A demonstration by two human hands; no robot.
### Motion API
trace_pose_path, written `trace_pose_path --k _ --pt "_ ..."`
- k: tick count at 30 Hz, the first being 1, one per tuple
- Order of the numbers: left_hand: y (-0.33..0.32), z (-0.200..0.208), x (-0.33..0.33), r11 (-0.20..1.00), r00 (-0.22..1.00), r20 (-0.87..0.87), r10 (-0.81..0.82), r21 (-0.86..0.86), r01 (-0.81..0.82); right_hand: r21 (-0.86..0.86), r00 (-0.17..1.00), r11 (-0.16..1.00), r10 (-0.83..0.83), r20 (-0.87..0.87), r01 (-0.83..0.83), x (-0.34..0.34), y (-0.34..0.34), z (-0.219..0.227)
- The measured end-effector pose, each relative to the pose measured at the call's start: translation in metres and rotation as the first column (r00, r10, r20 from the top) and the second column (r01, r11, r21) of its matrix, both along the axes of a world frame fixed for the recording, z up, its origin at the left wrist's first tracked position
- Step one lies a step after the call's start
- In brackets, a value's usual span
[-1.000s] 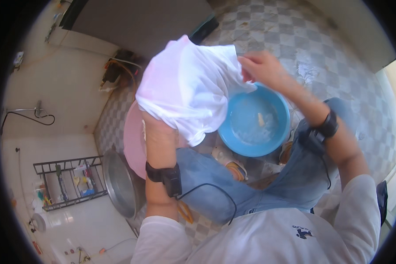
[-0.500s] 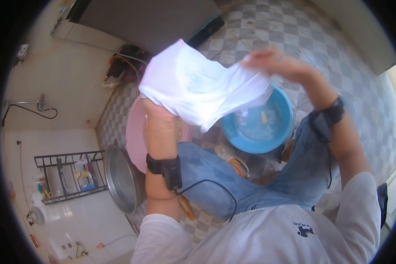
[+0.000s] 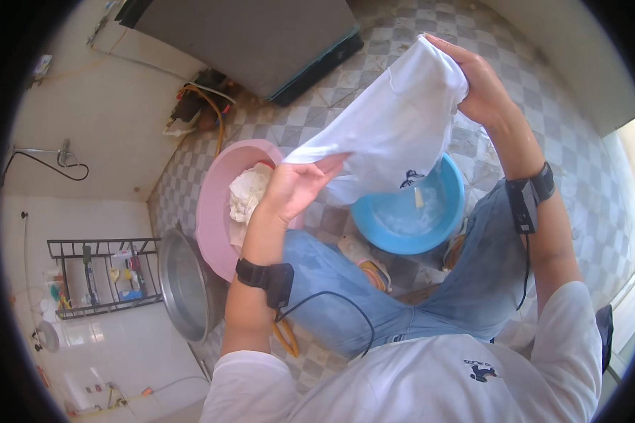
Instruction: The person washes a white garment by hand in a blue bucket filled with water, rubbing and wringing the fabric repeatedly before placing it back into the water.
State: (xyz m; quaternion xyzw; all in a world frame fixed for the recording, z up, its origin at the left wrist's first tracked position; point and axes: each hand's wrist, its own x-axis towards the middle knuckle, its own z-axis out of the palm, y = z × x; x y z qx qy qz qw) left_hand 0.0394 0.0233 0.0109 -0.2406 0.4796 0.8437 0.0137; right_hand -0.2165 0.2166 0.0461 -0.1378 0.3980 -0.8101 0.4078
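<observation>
A white garment point(image 3: 395, 116) with a small dark print is stretched between my hands, in the air over the blue basin point(image 3: 402, 244). Its near left edge is pinched in my left hand point(image 3: 300, 187), fingers pointing right. Higher up and to the right, my right hand point(image 3: 483, 88) grips the far corner, with the cloth draped over the fingers. Below it, the blue basin holds cloudy, sudsy water and a pale bar point(image 3: 419, 197) that looks like soap. The lower hem hangs close to the basin's far rim and hides part of it.
Left of my knees stands a pink basin point(image 3: 210, 211) with crumpled white cloth point(image 3: 248, 194) inside. A large metal basin point(image 3: 176, 310) leans by the wall, beside a black rack point(image 3: 106, 245). A big grey box-like thing point(image 3: 247, 42) stands at the far side of the tiled floor.
My right hand has moved up and to the right, spreading the garment. My left hand, which was under or inside the cloth, now shows at its left edge. The dark print has come into view.
</observation>
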Motion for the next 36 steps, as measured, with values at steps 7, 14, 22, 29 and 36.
trace_pose_path --k 7,14,22,29,36 --pt "0.025 -0.008 -0.022 0.954 0.997 -0.051 0.059 -0.291 -0.071 -0.415 0.932 0.863 0.353 0.086 -0.289 -0.004 0.001 -0.002" --pt "0.012 -0.019 -0.022 0.922 0.959 -0.113 0.26 0.325 -0.211 -0.001 0.942 0.989 0.144 -0.304 -0.151 -0.008 0.013 0.01" --pt "0.042 -0.033 -0.017 0.92 0.966 0.213 0.149 0.329 -0.214 0.084 0.91 0.994 0.101 -0.401 -0.074 -0.001 0.001 -0.002" --pt "0.055 0.026 -0.008 0.94 0.948 -0.143 0.285 0.236 -0.247 0.221 0.832 0.966 0.01 -0.555 0.137 -0.014 -0.002 -0.015" --pt "0.025 0.019 -0.063 0.82 0.838 -0.408 0.363 -0.288 -0.495 0.469 0.554 0.878 0.342 -0.759 0.101 0.018 0.0 -0.003"
